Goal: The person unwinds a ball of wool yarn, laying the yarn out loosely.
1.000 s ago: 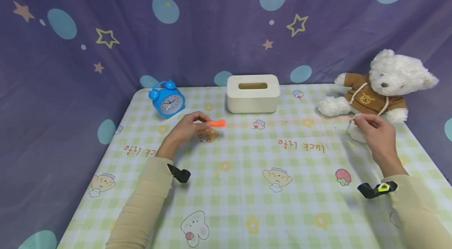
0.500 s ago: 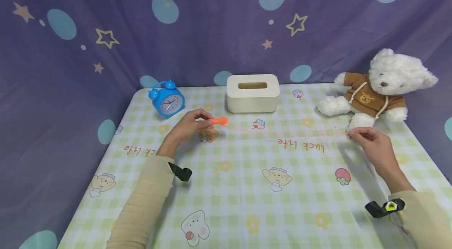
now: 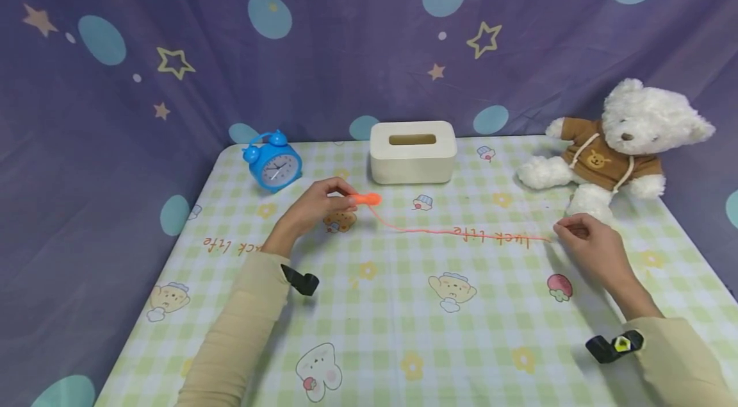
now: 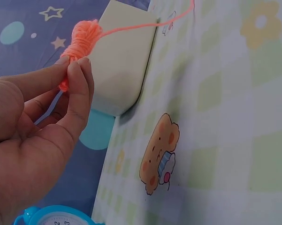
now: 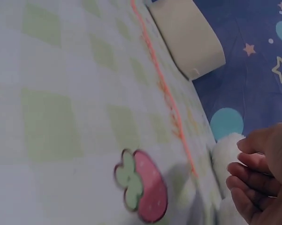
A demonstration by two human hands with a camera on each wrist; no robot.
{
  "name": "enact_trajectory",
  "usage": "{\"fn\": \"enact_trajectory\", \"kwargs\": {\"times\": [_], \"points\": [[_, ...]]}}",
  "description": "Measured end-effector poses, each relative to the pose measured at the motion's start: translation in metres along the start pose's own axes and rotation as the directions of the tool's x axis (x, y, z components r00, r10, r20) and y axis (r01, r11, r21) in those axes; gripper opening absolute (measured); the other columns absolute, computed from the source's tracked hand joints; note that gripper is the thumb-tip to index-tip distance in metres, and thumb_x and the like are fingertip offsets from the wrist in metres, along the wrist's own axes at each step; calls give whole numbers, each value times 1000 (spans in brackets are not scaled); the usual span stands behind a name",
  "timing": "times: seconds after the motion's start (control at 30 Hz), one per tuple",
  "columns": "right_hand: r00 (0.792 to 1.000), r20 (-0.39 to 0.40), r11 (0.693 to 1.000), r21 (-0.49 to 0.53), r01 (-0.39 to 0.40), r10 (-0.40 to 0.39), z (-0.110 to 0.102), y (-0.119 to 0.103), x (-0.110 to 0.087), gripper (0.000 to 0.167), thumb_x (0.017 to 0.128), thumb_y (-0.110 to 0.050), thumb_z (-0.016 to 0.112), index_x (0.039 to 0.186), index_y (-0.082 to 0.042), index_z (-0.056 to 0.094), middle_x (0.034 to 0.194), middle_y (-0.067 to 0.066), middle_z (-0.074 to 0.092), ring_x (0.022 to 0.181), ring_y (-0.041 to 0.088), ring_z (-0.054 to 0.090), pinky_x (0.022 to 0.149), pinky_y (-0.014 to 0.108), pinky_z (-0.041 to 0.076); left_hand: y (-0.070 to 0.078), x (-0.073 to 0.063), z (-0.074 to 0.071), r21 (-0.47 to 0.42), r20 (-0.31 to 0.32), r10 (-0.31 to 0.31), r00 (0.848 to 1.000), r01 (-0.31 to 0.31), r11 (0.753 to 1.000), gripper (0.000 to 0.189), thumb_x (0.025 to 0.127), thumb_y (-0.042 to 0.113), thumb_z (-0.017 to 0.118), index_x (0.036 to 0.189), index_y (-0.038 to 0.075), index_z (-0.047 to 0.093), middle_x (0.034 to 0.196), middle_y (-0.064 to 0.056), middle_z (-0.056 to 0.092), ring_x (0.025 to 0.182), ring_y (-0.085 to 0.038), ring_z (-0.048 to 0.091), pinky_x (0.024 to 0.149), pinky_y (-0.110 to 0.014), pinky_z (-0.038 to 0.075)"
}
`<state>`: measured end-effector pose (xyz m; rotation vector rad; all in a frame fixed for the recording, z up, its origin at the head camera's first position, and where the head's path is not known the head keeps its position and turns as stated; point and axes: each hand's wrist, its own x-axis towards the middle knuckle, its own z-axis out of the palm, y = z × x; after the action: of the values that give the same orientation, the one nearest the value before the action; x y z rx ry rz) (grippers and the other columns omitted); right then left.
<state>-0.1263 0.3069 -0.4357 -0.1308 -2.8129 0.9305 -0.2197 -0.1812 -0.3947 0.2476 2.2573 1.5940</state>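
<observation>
In the head view my left hand [image 3: 317, 209] pinches a small wound bundle of orange yarn [image 3: 367, 199] above the table. The left wrist view shows thumb and fingers closed on the lower part of the yarn bundle [image 4: 83, 41]. From it a loose strand [image 3: 438, 231] droops, then runs to the right along the tablecloth. Its far end lies just short of my right hand [image 3: 596, 252]. The right wrist view has the strand [image 5: 155, 63] flat on the cloth, and my right hand [image 5: 262, 176] apart from it, fingers loosely bent around nothing.
A cream tissue box [image 3: 412, 163] stands at the back middle. To its left is a blue alarm clock [image 3: 275, 165]. A white teddy bear [image 3: 619, 150] in a brown hoodie sits at the back right. A checked, printed cloth [image 3: 369, 330] covers the table.
The strand was stretched taut, then sagged, and now lies on the cloth. My right hand has come nearer and let go of its end. The left hand has shifted slightly right with the bundle.
</observation>
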Motion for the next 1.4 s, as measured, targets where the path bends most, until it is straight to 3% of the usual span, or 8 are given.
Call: {"fn": "enact_trajectory", "kwargs": {"times": [0.17,0.27,0.5,0.63,0.87,1.03,1.23,1.4], "points": [[998,-22,994,89,64,-62,4,-23,8,29,93,-30,62,107,-4,64,98,17,68,73,-22,44,66,10,41,3,0,1,-25,13,-12,1000,12,1000,20,88,23,70,102,10,64,117,-8,59,99,-42,57,89,-52,44],[995,-4,983,156,95,-96,12,-42,15,32,94,-31,61,111,-4,63,102,16,68,77,-20,47,70,7,41,5,0,1,-53,22,-29,999,31,998,20,89,23,70,103,10,63,112,-16,63,94,-50,54,81,-51,44],[986,29,951,272,148,-162,45,-88,30,31,94,-31,61,113,-6,63,108,10,67,88,-9,54,78,8,44,7,0,4,-78,42,-46,998,49,996,24,88,23,71,105,10,61,86,-14,60,66,-35,41,61,-41,34],[973,58,918,347,190,-224,65,-114,35,28,94,-28,63,112,-7,63,107,8,67,92,8,60,78,14,47,7,0,6,-46,25,-49,998,50,998,25,87,27,71,104,12,62,88,-10,63,65,-35,40,58,-40,35],[950,107,874,432,223,-295,101,-149,38,23,91,-20,67,108,-4,65,102,9,69,89,20,64,79,24,52,9,0,9,2,0,-16,1000,16,1000,21,86,25,72,102,13,65,111,-6,61,78,-37,50,71,-45,43],[922,143,831,499,247,-360,129,-167,36,22,89,-16,68,106,-2,67,100,10,71,88,21,66,80,30,54,12,-1,9,8,-17,-12,1000,12,1000,17,86,22,72,99,12,66,114,-5,58,99,-39,59,92,-53,45],[898,196,803,548,232,-394,153,-183,34,24,89,-20,69,107,-4,69,102,7,71,89,20,67,81,31,55,11,0,8,-33,-4,2,1000,-2,999,18,89,18,69,103,8,65,112,-11,60,108,-44,58,97,-55,44],[902,243,786,599,150,-357,165,-192,34,22,89,-22,69,106,-9,71,105,7,71,94,19,68,84,31,54,12,1,9,-57,17,10,1000,-9,998,18,92,17,65,106,6,63,108,-14,64,111,-44,59,99,-57,43]]}}
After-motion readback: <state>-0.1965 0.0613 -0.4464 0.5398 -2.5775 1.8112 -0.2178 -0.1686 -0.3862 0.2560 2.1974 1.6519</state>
